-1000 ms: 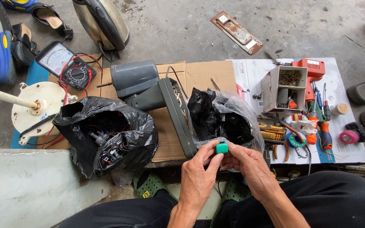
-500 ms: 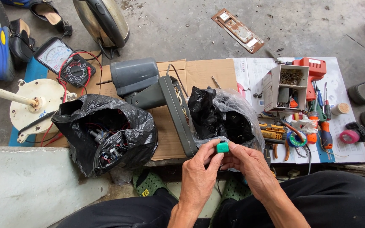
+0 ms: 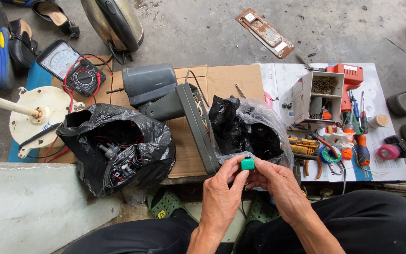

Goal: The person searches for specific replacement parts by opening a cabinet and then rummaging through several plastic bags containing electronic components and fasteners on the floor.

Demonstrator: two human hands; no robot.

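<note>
My left hand [image 3: 222, 195] and my right hand [image 3: 283, 188] meet above my lap, near the cardboard's front edge. Together they pinch a small green block-shaped part [image 3: 247, 163] between thumbs and fingertips. Just beyond the hands sits a clear plastic bag with black contents [image 3: 250, 129]. A grey plastic housing [image 3: 165, 96] with exposed wires lies on the cardboard sheet [image 3: 226, 82] behind it.
An open black bag of wired parts [image 3: 116, 146] lies left. An analog multimeter [image 3: 71, 66], a white fan base [image 3: 36, 117] and a metal kettle [image 3: 113, 21] are farther left. Screwdrivers, pliers [image 3: 306, 148], a small parts box [image 3: 318, 96] and tape rolls lie on paper at right.
My hands have stayed almost still, holding the green part; the fingers only shifted slightly around it.
</note>
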